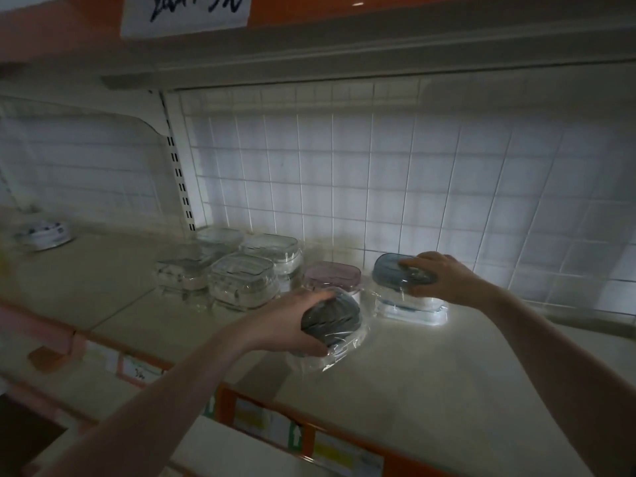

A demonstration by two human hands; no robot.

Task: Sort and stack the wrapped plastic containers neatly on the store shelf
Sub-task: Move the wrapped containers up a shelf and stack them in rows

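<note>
A dark grey wrapped container (332, 316) sits tilted near the front middle of the shelf (430, 366), its clear film bunched and spread loose beneath it. The left hand (292, 321) is closed around it, fingers curled over the top and thumb pressed under the near side. Just behind it stands a pink-lidded wrapped container (333, 274), partly hidden. To the right, a blue-lidded wrapped container (399, 270) rests on top of a clear-based wrapped container (409, 308) with a thin blue line around it, the pair standing close to the tiled back wall (378, 173). The right hand (437, 278) lies over the blue lid from the right, fingers bent down across its top and side in a grip. To the left of the pink one a group of clear wrapped containers (244, 280) stands in two rows, some touching, those at the back too blurred to count surely. Far left on the shelf lies a small white object (44, 235), blurred. An orange front rail with price tags (261, 421) runs along the shelf edge, and a handwritten paper sign (187, 12) hangs from the shelf above.
</note>
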